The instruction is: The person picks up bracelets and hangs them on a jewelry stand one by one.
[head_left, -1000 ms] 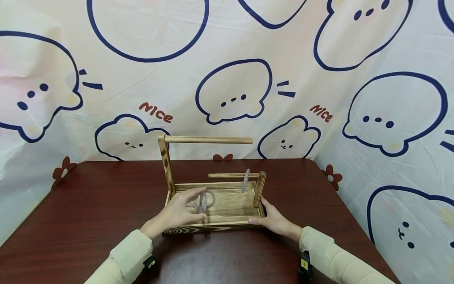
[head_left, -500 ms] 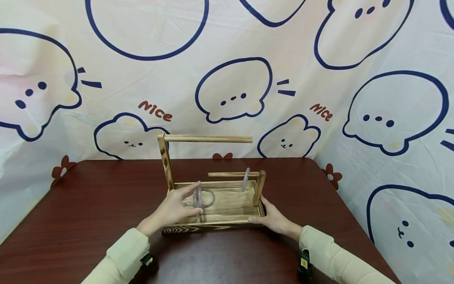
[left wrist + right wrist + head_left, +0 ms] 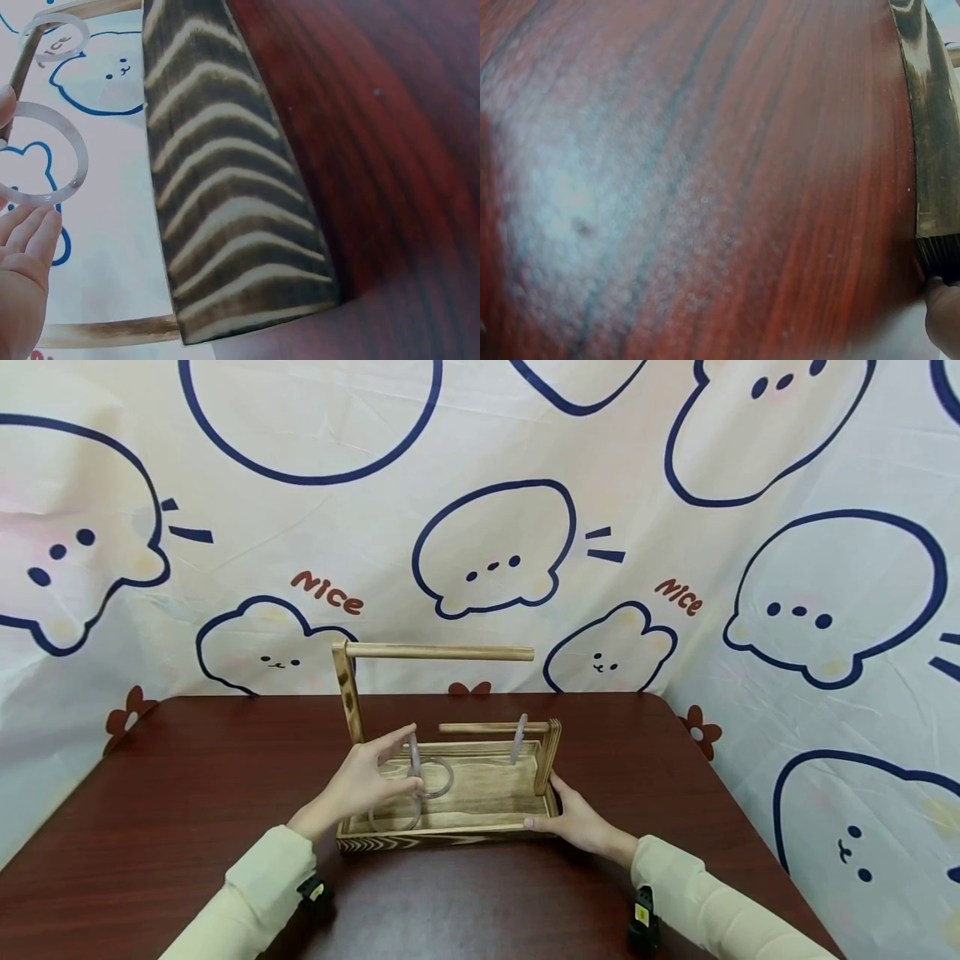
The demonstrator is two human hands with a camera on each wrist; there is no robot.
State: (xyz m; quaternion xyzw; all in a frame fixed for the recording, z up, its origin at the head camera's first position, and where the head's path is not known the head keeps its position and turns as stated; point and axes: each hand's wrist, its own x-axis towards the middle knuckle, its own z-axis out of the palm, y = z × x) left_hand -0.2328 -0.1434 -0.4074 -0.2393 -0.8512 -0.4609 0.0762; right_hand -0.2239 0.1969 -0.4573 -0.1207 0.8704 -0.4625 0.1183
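My left hand (image 3: pixel 366 777) pinches a pale translucent bangle (image 3: pixel 415 755) upright between thumb and fingertips, above the left part of a wooden bracelet stand (image 3: pixel 487 837). The left wrist view shows this bangle (image 3: pixel 81 161) side-on, with the fingertips at its lower edge. Two more bangles lie in the stand's tray: one bangle (image 3: pixel 451 777) in the middle and another bangle (image 3: pixel 417 818) near the front left, partly hidden. A further bangle (image 3: pixel 519 739) hangs on the lower rod (image 3: pixel 480 728). My right hand (image 3: pixel 581 822) grips the stand's right front corner, thumb on the front rim.
A longer upper rod (image 3: pixel 442 652) extends right from the tall left post (image 3: pixel 349 697), its right end free. The lower rod's left end is free too. The stand rests on a dark red wooden table (image 3: pixel 187 793). A printed cloth (image 3: pixel 480 443) hangs behind it.
My left hand has lifted the bangle up and slightly left, uncovering the bangles in the tray. The right hand stays on the stand's corner.
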